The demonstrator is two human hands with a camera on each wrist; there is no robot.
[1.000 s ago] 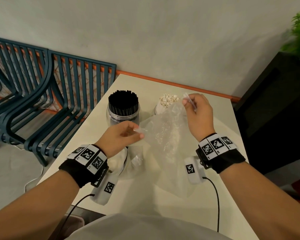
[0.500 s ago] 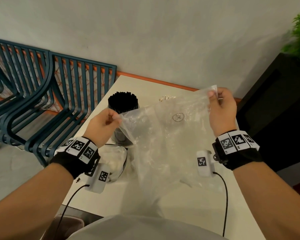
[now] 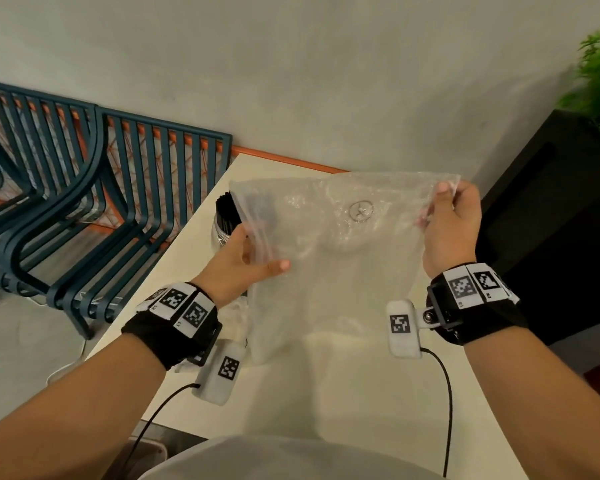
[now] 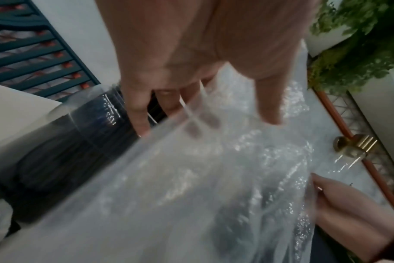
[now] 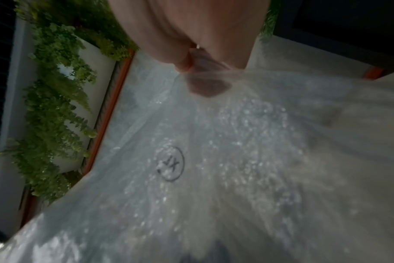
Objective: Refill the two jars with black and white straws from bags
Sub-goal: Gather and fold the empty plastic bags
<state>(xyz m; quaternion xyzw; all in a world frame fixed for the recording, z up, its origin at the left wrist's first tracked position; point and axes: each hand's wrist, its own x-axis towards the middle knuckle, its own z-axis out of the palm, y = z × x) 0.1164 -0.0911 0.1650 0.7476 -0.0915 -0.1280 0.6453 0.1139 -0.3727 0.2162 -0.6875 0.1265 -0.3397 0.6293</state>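
A clear plastic bag with a round printed mark hangs spread above the cream table; I see no straws in it. My left hand grips its left edge, thumb in front and fingers behind. My right hand pinches its upper right corner. The jar of black straws stands behind the bag's left edge, partly hidden; it is close under my left hand's fingers in the left wrist view. The bag fills the right wrist view. The white-straw jar is hidden behind the bag.
Another crumpled clear bag lies on the table under my left wrist. Blue metal chairs stand left of the table. A dark planter with green leaves is on the right. A grey wall is behind.
Both hands have pulled apart and lifted, stretching the bag from a crumpled bunch into a flat sheet. The bag now covers the white-straw jar and part of the black-straw jar.
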